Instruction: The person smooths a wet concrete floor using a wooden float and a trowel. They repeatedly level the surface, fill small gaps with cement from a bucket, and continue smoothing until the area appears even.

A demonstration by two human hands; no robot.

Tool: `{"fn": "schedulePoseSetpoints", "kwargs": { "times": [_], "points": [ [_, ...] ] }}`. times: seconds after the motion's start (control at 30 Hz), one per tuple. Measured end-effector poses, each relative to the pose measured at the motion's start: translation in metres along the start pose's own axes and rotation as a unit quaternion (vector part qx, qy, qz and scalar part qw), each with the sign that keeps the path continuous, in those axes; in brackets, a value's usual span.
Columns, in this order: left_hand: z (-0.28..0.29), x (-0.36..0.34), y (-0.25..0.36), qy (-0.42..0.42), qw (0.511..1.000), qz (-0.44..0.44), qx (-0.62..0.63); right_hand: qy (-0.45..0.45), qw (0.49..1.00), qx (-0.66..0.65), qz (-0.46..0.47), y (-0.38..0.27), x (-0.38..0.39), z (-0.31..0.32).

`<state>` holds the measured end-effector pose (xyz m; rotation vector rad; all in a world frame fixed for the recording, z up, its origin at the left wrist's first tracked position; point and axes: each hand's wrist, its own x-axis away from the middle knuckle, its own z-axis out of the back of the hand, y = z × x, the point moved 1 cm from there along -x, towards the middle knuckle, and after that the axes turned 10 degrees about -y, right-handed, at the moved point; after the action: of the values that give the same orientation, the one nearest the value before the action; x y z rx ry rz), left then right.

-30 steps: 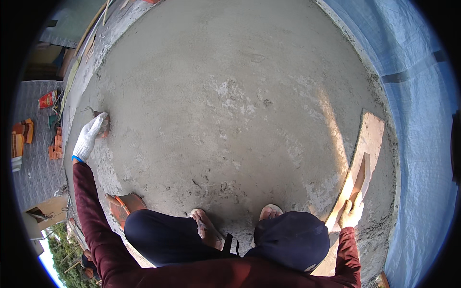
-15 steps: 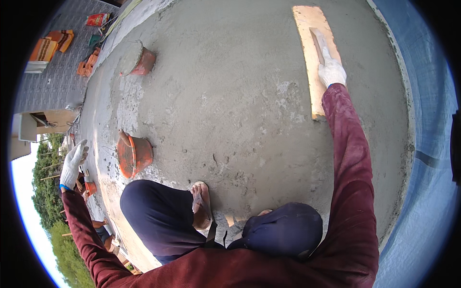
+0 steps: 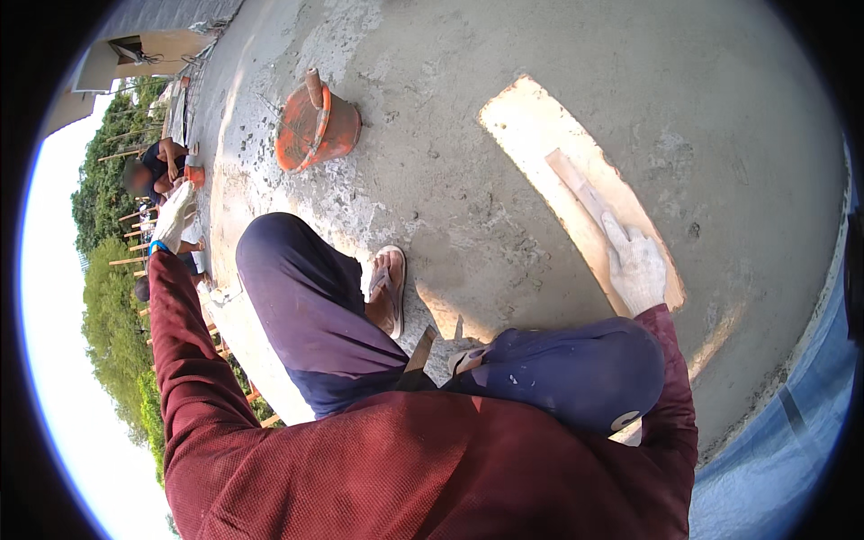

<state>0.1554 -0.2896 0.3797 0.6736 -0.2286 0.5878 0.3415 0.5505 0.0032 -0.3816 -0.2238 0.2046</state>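
Observation:
My right hand [image 3: 639,270], in a white knit glove, grips the handle of a long wooden float [image 3: 531,126]. Its index finger lies along the handle. The pale board rests flat on grey wet cement [image 3: 432,225], slanting from far left to near right, its near end beside my right knee. My left hand [image 3: 175,218], also gloved, is held out in the air at the far left with its fingers stretched and nothing visible in it. An orange bucket [image 3: 340,130] smeared with cement stands ahead, left of the float, with a brownish cylindrical grip at its rim.
My sandalled foot [image 3: 389,288] and bent knees are close below the float. Blue sheeting [image 3: 765,477] borders the cement at the right. Beyond my left hand are other people [image 3: 166,166], a small red bucket [image 3: 193,174], wooden stakes and trees [image 3: 112,333].
My right hand has drawn the float back toward my body, and the board is now more slanted. The view has shifted, so a farther bucket and the brick stack have left it.

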Motion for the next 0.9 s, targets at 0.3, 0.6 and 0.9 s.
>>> {"fn": "schedulePoseSetpoints", "kwargs": {
  "times": [0.3, 0.6, 0.9],
  "points": [
    [-0.087, -0.081, -0.036, 0.025, 0.996, -0.065, 0.049, -0.019, 0.986, -0.022, 0.161, -0.146, -0.131, -0.056],
    [-0.220, -0.158, 0.051, -0.194, 0.924, -0.032, 0.329, -0.179, 0.979, 0.068, -0.064, -0.019, 0.095, -0.045],
    [-0.224, -0.107, 0.102, -0.312, 0.730, -0.198, 0.575, -0.226, 0.932, 0.105, -0.264, -0.088, 0.104, 0.120]
  ]
}}
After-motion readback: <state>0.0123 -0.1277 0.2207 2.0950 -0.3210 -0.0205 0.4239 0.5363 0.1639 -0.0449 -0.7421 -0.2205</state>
